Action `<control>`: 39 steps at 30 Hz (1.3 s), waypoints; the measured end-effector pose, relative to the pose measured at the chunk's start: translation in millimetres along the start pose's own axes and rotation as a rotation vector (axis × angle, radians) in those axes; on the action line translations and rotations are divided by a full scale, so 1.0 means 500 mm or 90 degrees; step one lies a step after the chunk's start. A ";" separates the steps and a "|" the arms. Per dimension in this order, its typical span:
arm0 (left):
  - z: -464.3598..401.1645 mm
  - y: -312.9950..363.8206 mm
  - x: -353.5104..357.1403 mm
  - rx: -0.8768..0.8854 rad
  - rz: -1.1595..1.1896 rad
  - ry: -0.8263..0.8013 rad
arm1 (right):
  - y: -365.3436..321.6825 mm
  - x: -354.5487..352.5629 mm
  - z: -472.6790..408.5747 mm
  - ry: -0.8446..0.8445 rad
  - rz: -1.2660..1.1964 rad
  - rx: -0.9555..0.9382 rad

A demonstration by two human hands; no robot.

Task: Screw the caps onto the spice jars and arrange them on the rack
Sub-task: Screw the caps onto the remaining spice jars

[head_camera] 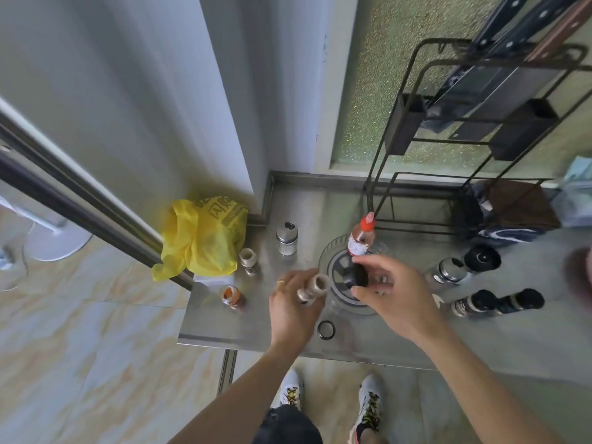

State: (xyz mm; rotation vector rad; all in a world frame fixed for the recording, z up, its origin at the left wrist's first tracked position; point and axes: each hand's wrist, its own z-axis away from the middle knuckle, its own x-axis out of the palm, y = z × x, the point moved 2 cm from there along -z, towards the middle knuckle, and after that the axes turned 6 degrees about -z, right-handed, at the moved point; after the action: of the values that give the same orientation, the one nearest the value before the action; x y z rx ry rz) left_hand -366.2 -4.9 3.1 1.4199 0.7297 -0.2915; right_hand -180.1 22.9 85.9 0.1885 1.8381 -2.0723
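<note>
Steel worktop (224,328) lies bare toward its 6 o'clock edge. Left hand (296,304) grips an open spice jar (314,287); right hand (389,291) pinches what looks like a black cap (358,275) at the jar's 3 o'clock.

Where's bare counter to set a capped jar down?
Free: the counter front strip right of the loose black ring, and the back corner behind the steel shaker. Crowded: left edge by the yellow bag, and the capped jars at right.

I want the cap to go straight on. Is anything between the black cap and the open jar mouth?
Nothing visible. The right hand holds the black cap just right of the open jar gripped in the left hand; only open air above the steel counter separates them.
</note>
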 end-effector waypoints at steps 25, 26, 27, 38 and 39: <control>0.029 0.180 0.058 0.112 0.019 -0.047 | -0.045 -0.144 -0.021 -0.126 0.474 -0.060; 0.029 0.179 0.058 0.111 0.017 -0.049 | -0.041 -0.143 -0.025 -0.111 0.503 -0.056; 0.028 0.179 0.057 0.110 0.014 -0.051 | -0.040 -0.142 -0.023 -0.118 0.506 -0.046; 0.025 0.175 0.060 0.115 0.009 -0.062 | -0.041 -0.122 -0.021 -0.199 0.447 -0.076; 0.026 0.174 0.058 0.114 0.012 -0.061 | -0.042 -0.122 -0.021 -0.175 0.471 -0.071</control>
State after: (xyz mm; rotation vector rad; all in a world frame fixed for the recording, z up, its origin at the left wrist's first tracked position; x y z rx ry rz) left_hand -289.0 3.7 53.8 1.5700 0.6241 -0.4164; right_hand -132.5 46.1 124.1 0.4496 1.4163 -1.4010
